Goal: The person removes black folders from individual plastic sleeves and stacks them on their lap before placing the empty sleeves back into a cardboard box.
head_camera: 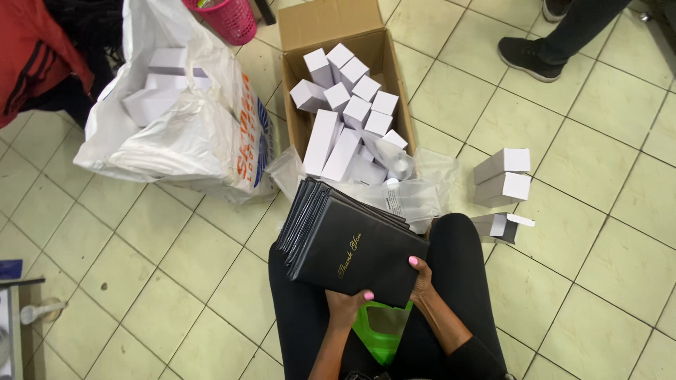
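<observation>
On the seated person's lap, head view: a stack of black folders (350, 243) with gold script on the top cover. Left hand (345, 307) grips the stack's near edge from below, thumb over the cover. Right hand (421, 278) clasps the right corner — fingers curled around it. Under the stack, a green bag (380, 328). Just beyond, an open cardboard box (331, 28) filled with small white boxes (355, 112). Left of it, a white plastic bag (183, 134) holding more; three white cartons (502, 176) lie on the tiled floor (141, 267) at right.
</observation>
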